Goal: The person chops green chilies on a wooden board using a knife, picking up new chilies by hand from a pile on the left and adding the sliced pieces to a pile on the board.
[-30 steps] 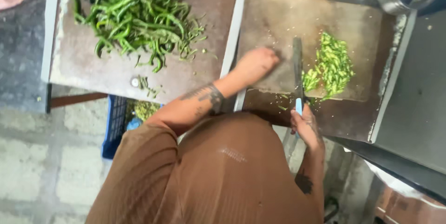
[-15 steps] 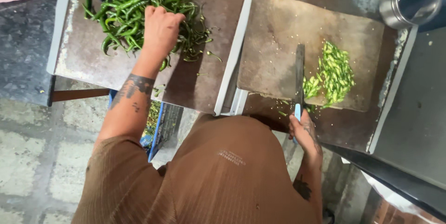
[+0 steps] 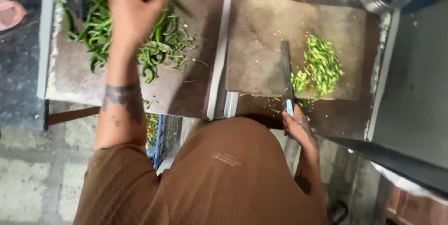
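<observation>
Lifting chillies (image 3: 163,48), your left hand (image 3: 133,13) pinches a few; your right hand (image 3: 296,124) grips the knife (image 3: 285,73). Its blade rests on the board (image 3: 261,43) beside the chopped pile (image 3: 319,64), ready.

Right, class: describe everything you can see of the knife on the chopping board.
The knife has a long, dark, flat blade and a light blue handle. It lies on the worn brown chopping board, blade pointing away from the person, handle over the near edge. The right hand grips the handle. Its right side meets the pile of chopped green pieces, and a few bits lie scattered near the handle. The left hand is apart from it, raised over the whole green chillies.
</observation>
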